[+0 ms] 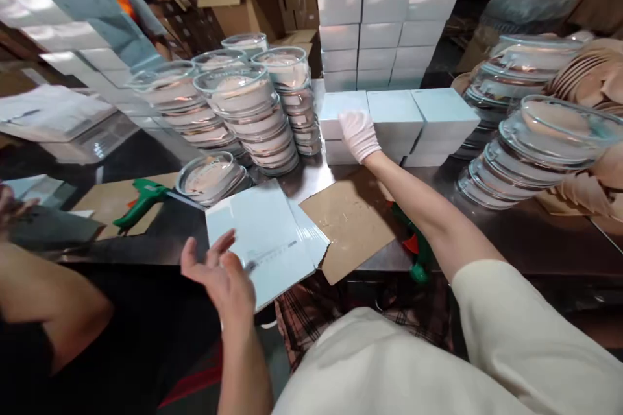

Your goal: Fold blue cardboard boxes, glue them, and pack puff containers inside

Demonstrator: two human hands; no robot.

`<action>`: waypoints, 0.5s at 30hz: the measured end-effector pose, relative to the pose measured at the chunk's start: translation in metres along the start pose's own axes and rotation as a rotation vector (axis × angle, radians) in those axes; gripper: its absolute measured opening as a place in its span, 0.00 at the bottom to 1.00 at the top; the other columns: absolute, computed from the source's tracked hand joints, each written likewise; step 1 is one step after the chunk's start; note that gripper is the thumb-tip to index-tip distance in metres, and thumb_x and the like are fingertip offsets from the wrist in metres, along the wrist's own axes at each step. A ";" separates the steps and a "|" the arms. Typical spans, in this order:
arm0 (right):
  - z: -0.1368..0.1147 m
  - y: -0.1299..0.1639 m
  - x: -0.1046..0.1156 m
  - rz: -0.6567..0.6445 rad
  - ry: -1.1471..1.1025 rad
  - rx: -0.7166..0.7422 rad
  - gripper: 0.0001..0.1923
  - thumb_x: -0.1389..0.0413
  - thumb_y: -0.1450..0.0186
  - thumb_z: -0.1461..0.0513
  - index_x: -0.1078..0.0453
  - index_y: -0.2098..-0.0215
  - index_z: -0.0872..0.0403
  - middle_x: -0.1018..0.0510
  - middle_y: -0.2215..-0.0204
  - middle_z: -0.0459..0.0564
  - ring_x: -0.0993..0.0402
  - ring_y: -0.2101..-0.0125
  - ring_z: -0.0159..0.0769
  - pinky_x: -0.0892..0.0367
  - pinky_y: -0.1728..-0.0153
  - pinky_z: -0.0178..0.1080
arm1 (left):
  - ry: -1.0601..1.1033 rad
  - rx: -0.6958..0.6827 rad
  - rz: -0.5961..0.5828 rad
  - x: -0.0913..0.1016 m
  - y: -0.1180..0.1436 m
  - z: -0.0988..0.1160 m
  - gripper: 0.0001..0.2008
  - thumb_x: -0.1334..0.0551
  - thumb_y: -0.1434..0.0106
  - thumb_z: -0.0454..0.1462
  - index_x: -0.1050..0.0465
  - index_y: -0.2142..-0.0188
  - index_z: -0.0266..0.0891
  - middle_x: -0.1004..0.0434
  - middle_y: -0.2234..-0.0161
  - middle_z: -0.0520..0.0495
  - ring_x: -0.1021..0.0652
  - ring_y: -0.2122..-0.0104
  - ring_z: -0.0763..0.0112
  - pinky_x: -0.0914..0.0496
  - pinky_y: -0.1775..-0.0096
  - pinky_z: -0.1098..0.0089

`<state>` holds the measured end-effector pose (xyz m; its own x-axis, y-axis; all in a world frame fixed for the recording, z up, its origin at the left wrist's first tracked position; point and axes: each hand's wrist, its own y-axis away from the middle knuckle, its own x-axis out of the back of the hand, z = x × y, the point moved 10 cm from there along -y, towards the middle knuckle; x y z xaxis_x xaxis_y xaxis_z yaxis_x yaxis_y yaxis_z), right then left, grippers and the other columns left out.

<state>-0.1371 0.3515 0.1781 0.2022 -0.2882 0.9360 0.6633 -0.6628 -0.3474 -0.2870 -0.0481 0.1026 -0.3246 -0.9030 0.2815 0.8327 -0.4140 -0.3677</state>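
Observation:
My left hand (226, 282), bare with fingers spread, is over the near left part of a stack of flat white cartons (265, 233). Nothing is in its grasp. My right hand (359, 135), in a white glove, reaches forward against the leftmost white box (335, 104) of a low row. Its fingers are blurred and partly merge with the box, so their grip is unclear. Beneath my right forearm lies a green glue gun (418, 256) with an orange trigger, beside a sheet of brown cardboard (353, 224).
Glass dishes with lids (243, 104) stand in stacks at left, more glass dishes (525, 149) at right. White boxes (384, 13) rise behind the low row. Another glue gun (143, 201) lies on cardboard near a co-worker's arm (43, 292) at far left.

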 end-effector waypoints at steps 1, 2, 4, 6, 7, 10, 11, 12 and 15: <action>0.003 -0.002 -0.006 -0.022 -0.003 -0.004 0.29 0.51 0.28 0.70 0.41 0.29 0.69 0.33 0.33 0.73 0.37 0.32 0.61 0.44 0.31 0.62 | -0.155 0.094 0.009 0.013 -0.016 -0.020 0.44 0.46 0.31 0.64 0.50 0.28 0.38 0.22 0.43 0.29 0.21 0.42 0.45 0.31 0.39 0.41; 0.005 -0.002 -0.010 -0.034 -0.010 -0.008 0.30 0.49 0.28 0.69 0.41 0.29 0.69 0.33 0.33 0.73 0.37 0.32 0.60 0.43 0.31 0.60 | -0.352 0.202 -0.003 0.024 -0.031 -0.040 0.41 0.45 0.31 0.61 0.43 0.30 0.36 0.21 0.44 0.27 0.21 0.42 0.39 0.32 0.39 0.37; 0.009 0.008 -0.009 -0.020 -0.028 -0.038 0.36 0.44 0.30 0.67 0.45 0.26 0.69 0.36 0.30 0.73 0.39 0.30 0.59 0.43 0.30 0.58 | -0.630 0.367 -0.110 0.034 -0.055 -0.075 0.38 0.42 0.33 0.58 0.34 0.36 0.32 0.22 0.43 0.22 0.25 0.39 0.27 0.33 0.40 0.32; 0.009 0.034 0.004 0.065 -0.049 -0.070 0.41 0.41 0.31 0.64 0.48 0.24 0.68 0.42 0.26 0.71 0.47 0.26 0.59 0.48 0.27 0.60 | -0.700 0.427 -0.305 0.028 -0.065 -0.096 0.34 0.38 0.36 0.55 0.27 0.43 0.30 0.21 0.46 0.21 0.23 0.41 0.25 0.30 0.42 0.34; 0.006 0.054 0.013 0.124 -0.072 -0.066 0.41 0.41 0.30 0.63 0.48 0.24 0.66 0.44 0.25 0.70 0.50 0.25 0.59 0.51 0.26 0.62 | -0.685 0.410 -0.363 0.025 -0.066 -0.098 0.31 0.37 0.38 0.54 0.25 0.45 0.31 0.19 0.47 0.23 0.22 0.44 0.26 0.28 0.44 0.37; -0.021 0.139 0.043 0.243 -0.195 0.065 0.31 0.44 0.27 0.59 0.38 0.28 0.59 0.33 0.30 0.65 0.39 0.29 0.58 0.47 0.28 0.65 | -0.615 0.269 -0.182 0.045 -0.056 -0.066 0.32 0.33 0.42 0.54 0.23 0.46 0.35 0.17 0.51 0.31 0.18 0.52 0.36 0.24 0.50 0.45; -0.029 0.169 0.053 0.249 -0.218 0.105 0.28 0.45 0.26 0.58 0.34 0.31 0.57 0.27 0.34 0.64 0.32 0.33 0.55 0.39 0.32 0.62 | -0.586 0.203 -0.047 0.056 -0.046 -0.047 0.34 0.31 0.42 0.56 0.24 0.43 0.37 0.17 0.51 0.34 0.18 0.54 0.40 0.23 0.52 0.48; -0.037 0.198 0.065 0.274 -0.254 0.138 0.28 0.46 0.26 0.56 0.36 0.30 0.54 0.25 0.35 0.62 0.30 0.34 0.53 0.34 0.34 0.58 | -0.533 0.125 0.055 0.060 -0.033 -0.026 0.35 0.32 0.41 0.57 0.25 0.41 0.38 0.16 0.53 0.37 0.17 0.57 0.46 0.22 0.55 0.52; -0.046 0.263 0.122 0.531 -0.327 0.184 0.31 0.43 0.27 0.58 0.40 0.28 0.44 0.22 0.39 0.54 0.29 0.35 0.52 0.30 0.37 0.55 | -0.350 -0.195 -0.213 -0.002 0.016 0.035 0.28 0.35 0.33 0.57 0.23 0.44 0.40 0.16 0.60 0.45 0.20 0.69 0.65 0.25 0.66 0.69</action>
<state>0.0288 0.1102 0.1983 0.7263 -0.2993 0.6188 0.5193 -0.3510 -0.7792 -0.2572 -0.0489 0.1275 -0.2801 -0.7163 0.6391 0.6528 -0.6303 -0.4203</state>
